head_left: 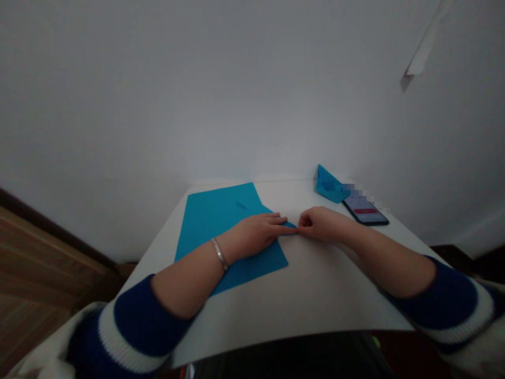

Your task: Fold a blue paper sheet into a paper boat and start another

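A large blue sheet of paper [209, 216] lies flat on the white table. On its right side rests a smaller folded piece of blue paper [290, 225], mostly covered by my left hand [258, 232]. That hand presses down on the folded paper with its fingers stretched toward the right. My right hand [320, 223] is closed in a pinch at the folded paper's right tip, close to my left index fingertip. How the folded piece is shaped under my left hand is hidden.
A folded blue paper boat [329, 187] stands at the table's back right, touching or overlapping a phone [365, 209] with a lit screen. The white table [300, 295] meets a pale wall [252, 95] behind. Wooden furniture [43, 279] stands at the left.
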